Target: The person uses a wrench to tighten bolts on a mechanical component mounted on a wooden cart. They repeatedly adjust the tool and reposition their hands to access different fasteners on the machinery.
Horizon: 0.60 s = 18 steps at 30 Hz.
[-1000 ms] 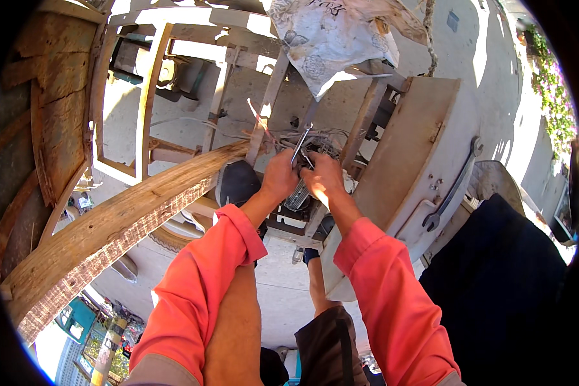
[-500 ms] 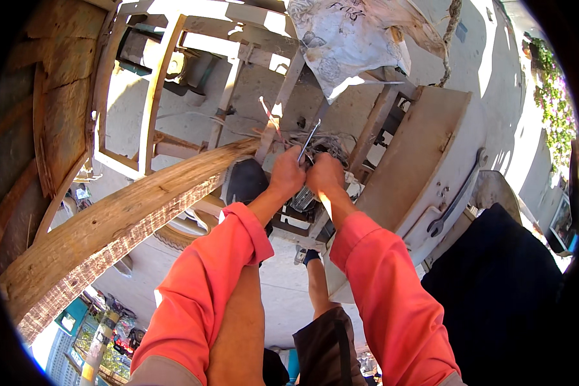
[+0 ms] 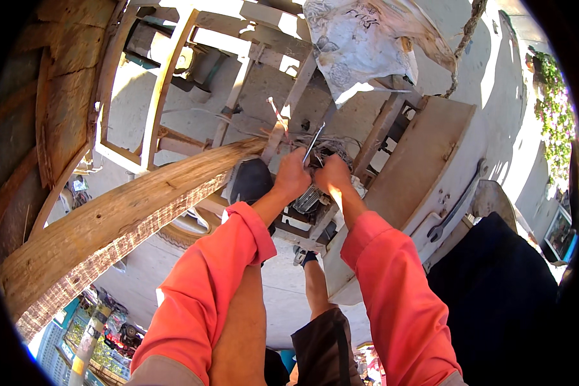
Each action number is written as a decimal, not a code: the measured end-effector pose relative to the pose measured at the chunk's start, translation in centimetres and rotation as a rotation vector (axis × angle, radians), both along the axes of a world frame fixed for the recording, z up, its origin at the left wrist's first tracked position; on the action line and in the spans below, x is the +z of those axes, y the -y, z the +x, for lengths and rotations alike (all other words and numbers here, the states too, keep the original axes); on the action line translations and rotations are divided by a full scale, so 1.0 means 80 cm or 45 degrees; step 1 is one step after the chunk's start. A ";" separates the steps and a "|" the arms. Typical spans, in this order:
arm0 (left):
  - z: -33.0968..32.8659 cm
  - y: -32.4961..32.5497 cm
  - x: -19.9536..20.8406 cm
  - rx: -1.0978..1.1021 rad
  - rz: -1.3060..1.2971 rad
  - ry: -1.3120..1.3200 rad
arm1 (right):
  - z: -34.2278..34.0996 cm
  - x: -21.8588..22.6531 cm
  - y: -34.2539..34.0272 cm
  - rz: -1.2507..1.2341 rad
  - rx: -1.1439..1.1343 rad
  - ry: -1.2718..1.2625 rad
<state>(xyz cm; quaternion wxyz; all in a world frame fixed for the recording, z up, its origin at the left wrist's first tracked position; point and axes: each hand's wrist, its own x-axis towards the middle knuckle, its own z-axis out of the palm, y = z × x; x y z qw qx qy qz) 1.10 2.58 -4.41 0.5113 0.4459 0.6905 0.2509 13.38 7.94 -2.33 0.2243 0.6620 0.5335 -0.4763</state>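
Observation:
My left hand point(image 3: 292, 175) is closed around a slim, shiny metal tool point(image 3: 313, 143) that points up and away; its exact kind does not show. Close beside it, the fingers of my right hand point(image 3: 334, 174) are pinched together, and whatever they grip is hidden. Both hands are above a grey, finned motor point(image 3: 309, 201) set within a metal frame point(image 3: 289, 106). Just beyond the fingers lies a tangle of thin wires point(image 3: 333, 147).
A thick wooden beam point(image 3: 128, 209) slants in from the left. To the right, a large open-end wrench point(image 3: 458, 201) lies on a pale metal box point(image 3: 424, 174). A white sack point(image 3: 363, 48) covers the frame's far side. A dark rounded thing point(image 3: 251, 180) sits beside my left wrist.
The view has shifted slightly, so the frame and sack appear a little farther right and lower. My hands stay close together at the motor, and the left still holds the metal tool.

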 end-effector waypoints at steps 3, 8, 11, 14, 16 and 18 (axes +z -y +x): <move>0.000 0.009 -0.009 0.030 -0.002 -0.013 | 0.011 -0.009 -0.001 -0.018 -0.035 -0.129; 0.006 0.008 -0.002 0.019 -0.037 -0.115 | 0.023 -0.016 -0.003 -0.140 -0.286 -0.269; 0.007 0.014 -0.009 0.038 0.000 -0.133 | 0.022 -0.007 -0.005 -0.179 -0.285 -0.313; 0.005 0.009 0.005 0.070 -0.122 -0.145 | 0.027 0.006 -0.013 -0.351 -0.411 -0.373; 0.000 0.000 0.026 0.084 -0.196 -0.072 | 0.029 0.007 -0.013 -0.376 -0.461 -0.404; -0.001 0.002 0.021 0.097 -0.206 -0.040 | 0.028 0.011 -0.014 -0.379 -0.504 -0.390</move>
